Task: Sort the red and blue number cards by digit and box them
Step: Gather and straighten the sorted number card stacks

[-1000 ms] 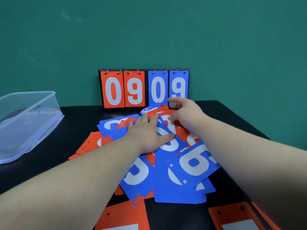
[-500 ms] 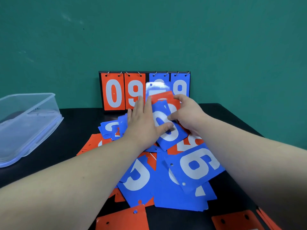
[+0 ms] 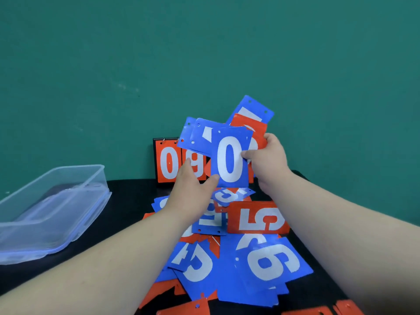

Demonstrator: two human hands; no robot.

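- Up above the table (image 3: 127,201), the right grip (image 3: 270,160) pinches a bunch of cards (image 3: 246,123) — red and blue mixed, spread out like a fan. Its thumb is on the front and its fingers go behind.
- At the front of the bunch stands the blue 0 card (image 3: 229,160), with its number facing us.
- Beside it, the left grip (image 3: 193,192) is loose with straight fingers. Its thumb touches the bottom corner of the blue 0 card, but it holds nothing.
- Under both lies the pile (image 3: 216,287) of loose cards, all mixed up. A red 5 card (image 3: 259,220) and a blue 6 card (image 3: 272,260) lie on top.
- Far to the left sits the clear box (image 3: 52,201), well apart from the pile. No cards show inside it.
- I think the sorting has only begun — nothing is boxed yet.
- Next, the left grip should take the blue 0 card by its edge and slide it free. The right grip must hold tight so the other cards do not fall.
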